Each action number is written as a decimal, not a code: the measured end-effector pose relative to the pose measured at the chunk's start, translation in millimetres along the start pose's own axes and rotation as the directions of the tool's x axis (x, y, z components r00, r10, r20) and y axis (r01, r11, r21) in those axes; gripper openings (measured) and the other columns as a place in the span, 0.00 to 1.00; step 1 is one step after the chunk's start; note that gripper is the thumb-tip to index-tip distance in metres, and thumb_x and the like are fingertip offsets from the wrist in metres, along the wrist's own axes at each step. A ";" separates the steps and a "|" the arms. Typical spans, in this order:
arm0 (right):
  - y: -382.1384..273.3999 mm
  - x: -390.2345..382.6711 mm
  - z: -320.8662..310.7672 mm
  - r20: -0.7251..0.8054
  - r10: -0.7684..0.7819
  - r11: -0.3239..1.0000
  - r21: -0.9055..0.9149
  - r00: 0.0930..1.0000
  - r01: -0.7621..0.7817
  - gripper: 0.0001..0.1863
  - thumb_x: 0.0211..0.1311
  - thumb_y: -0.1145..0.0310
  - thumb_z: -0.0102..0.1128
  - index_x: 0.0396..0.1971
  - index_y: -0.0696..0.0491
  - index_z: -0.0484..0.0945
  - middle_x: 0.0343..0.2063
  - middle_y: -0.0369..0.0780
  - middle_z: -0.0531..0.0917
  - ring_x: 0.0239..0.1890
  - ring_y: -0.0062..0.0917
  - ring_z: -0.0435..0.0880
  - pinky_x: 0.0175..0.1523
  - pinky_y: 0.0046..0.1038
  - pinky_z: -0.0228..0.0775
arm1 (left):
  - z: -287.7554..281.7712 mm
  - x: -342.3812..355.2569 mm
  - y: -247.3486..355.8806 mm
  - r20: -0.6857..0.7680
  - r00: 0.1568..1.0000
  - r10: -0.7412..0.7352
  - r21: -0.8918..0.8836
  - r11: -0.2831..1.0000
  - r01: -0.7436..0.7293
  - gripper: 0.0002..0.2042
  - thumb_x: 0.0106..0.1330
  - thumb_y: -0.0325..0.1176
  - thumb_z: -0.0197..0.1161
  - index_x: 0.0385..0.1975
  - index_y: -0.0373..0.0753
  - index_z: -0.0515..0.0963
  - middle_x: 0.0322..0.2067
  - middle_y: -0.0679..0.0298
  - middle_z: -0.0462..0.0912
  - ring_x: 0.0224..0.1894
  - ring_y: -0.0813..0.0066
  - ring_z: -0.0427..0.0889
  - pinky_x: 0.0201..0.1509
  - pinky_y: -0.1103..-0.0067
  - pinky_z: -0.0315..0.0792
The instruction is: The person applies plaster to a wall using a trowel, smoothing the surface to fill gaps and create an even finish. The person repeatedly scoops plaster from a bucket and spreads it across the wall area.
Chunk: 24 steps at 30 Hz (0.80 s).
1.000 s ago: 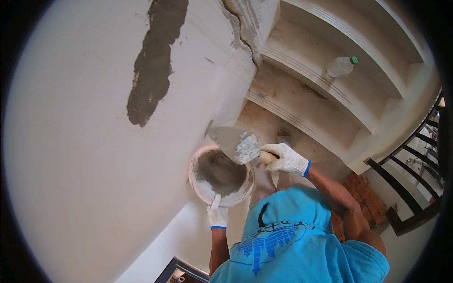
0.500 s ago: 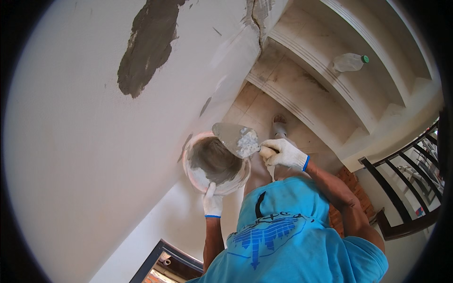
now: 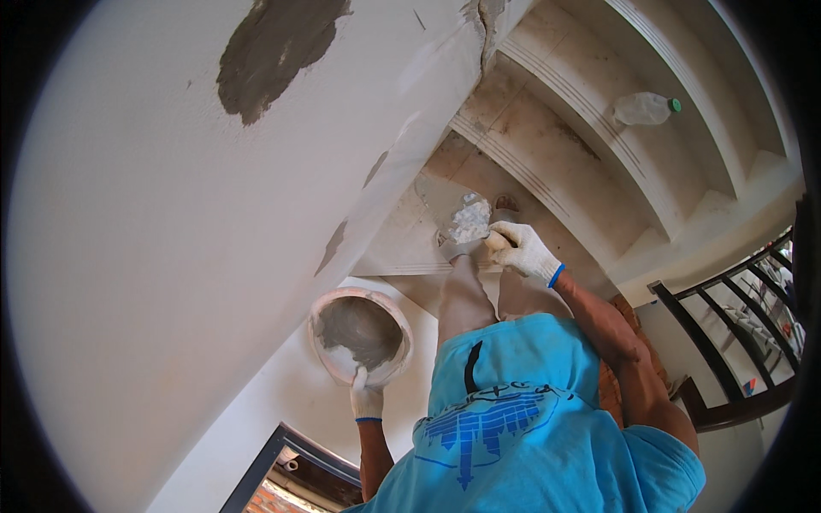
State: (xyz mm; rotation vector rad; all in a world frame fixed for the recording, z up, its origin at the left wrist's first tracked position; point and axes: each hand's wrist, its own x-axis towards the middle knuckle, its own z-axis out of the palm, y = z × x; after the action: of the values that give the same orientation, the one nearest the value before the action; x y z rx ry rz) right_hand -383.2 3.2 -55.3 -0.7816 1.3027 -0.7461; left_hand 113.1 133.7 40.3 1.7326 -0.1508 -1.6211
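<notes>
My left hand [image 3: 367, 398], in a white knit glove with a blue cuff, is closed on the near rim of a round, pale pinkish bucket [image 3: 407, 344]. The thumb lies over the rim; the other fingers are hidden underneath. Wet grey mortar [image 3: 369, 328] coats the inside of the bucket. In my right hand [image 3: 527, 253], also gloved, is the wooden handle of a trowel [image 3: 470, 219]. Its blade is up and to the right of the bucket, apart from it, and carries whitish, crusty residue near the handle.
A white wall [image 3: 188, 256] on the left bears a large dark grey patch [image 3: 275, 58] and smaller smears. Curved stairs [image 3: 547, 162] rise at the upper right, with a clear plastic bottle [image 3: 643, 109] on one step. A dark railing [image 3: 714, 342] stands at the right.
The trowel has moved away from over the bucket, up and to the right. My left hand has brought the bucket a little left and lower. The view has shifted slightly.
</notes>
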 end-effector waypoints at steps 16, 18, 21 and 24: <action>20.8 10.4 42.7 -0.168 0.091 0.994 0.077 0.982 -0.078 0.23 0.54 0.76 0.65 0.53 0.58 0.80 0.33 0.33 0.82 0.30 0.16 0.79 0.35 0.24 0.74 | -99.7 25.2 6.7 -0.025 0.994 -0.106 0.008 0.994 0.106 0.27 0.73 0.30 0.63 0.71 0.34 0.68 0.64 0.58 0.76 0.66 0.60 0.79 0.68 0.60 0.79; 30.1 15.8 39.2 -0.154 0.101 0.994 0.057 0.983 -0.093 0.24 0.53 0.75 0.66 0.54 0.58 0.80 0.33 0.33 0.82 0.30 0.16 0.79 0.35 0.24 0.75 | -102.0 29.7 -2.4 -0.062 0.994 -0.089 -0.003 0.996 0.089 0.27 0.74 0.31 0.63 0.71 0.34 0.68 0.65 0.57 0.76 0.66 0.60 0.78 0.68 0.60 0.79; 53.3 34.1 32.1 -0.141 0.105 0.993 0.068 0.984 -0.096 0.24 0.53 0.74 0.70 0.53 0.58 0.82 0.34 0.34 0.83 0.31 0.15 0.79 0.36 0.23 0.75 | -102.7 39.9 -20.8 -0.123 0.991 -0.062 -0.031 0.998 0.058 0.28 0.74 0.32 0.64 0.71 0.32 0.67 0.65 0.55 0.76 0.67 0.61 0.78 0.69 0.61 0.79; 55.6 34.6 30.4 -0.118 0.149 0.987 0.069 0.982 -0.142 0.24 0.53 0.74 0.72 0.53 0.58 0.82 0.33 0.33 0.83 0.31 0.15 0.79 0.36 0.23 0.74 | -105.3 31.2 -29.8 -0.172 0.982 -0.077 -0.045 0.997 0.070 0.29 0.75 0.33 0.64 0.72 0.29 0.66 0.66 0.54 0.75 0.67 0.61 0.77 0.70 0.62 0.77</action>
State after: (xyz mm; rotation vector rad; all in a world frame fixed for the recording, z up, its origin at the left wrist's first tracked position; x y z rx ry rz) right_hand -346.8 6.7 -117.6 -0.5924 1.4250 -0.7213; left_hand 202.1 183.0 -10.5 1.8586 0.0286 -1.5052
